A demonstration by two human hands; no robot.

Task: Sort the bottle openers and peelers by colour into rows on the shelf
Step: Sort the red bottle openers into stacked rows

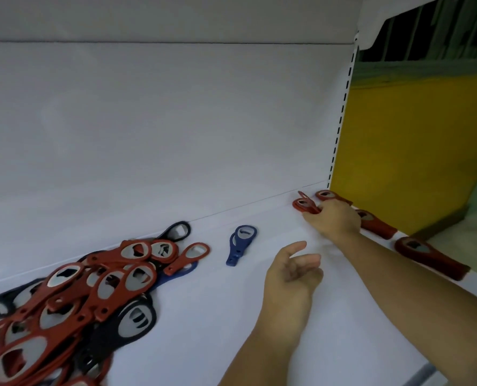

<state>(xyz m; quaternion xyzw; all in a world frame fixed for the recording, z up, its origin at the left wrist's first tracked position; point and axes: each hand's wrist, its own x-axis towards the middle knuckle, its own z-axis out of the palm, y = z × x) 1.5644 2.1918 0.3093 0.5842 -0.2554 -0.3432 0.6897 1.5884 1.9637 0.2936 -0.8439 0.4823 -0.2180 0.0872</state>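
The right hand (333, 220) is pinching red openers (304, 205) at the shelf (259, 316) corner; the left hand (290, 277) is hovering empty, fingers (305, 259) loosely curled. Those openers, standing on edge, could topple and skew the row.

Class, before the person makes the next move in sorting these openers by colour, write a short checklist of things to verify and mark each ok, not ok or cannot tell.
1. Right hand has a firm hold on the red openers at the back right corner: ok, fingers are on them.
2. Left hand is free for the next pick: ok, it is empty with fingers loosely curled.
3. Red row along the right edge holds only red: ok, as far as the hand lets us see.
4. Blue openers sit apart from the reds: ok.
5. Pile is sorted: not ok, red, black and blue are mixed.
6. Peelers are located: cannot tell.
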